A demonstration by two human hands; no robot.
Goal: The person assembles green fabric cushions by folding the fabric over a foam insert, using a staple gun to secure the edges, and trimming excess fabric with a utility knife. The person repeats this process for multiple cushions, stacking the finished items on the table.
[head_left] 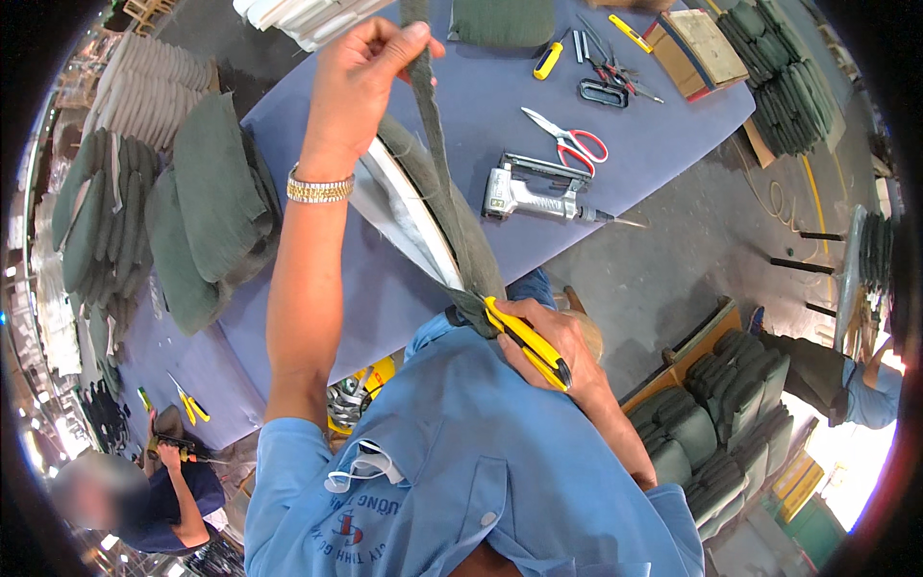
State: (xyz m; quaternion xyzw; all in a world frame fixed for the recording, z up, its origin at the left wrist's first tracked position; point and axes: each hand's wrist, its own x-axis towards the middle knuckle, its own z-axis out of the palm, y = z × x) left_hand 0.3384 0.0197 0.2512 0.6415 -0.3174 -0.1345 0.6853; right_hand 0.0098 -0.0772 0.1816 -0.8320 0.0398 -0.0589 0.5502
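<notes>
Left hand (356,85) pinches the green strip (433,130), right hand (569,348) grips the yellow knife (526,341) by the desk (692,120)'s near edge; I'd cut shallowly.

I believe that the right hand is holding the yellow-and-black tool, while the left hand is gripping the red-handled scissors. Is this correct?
Not quite: the head view shows the left hand gripping a dark green fabric strip; the red-handled scissors lie on the table. The right hand does hold the yellow-and-black tool.
</notes>
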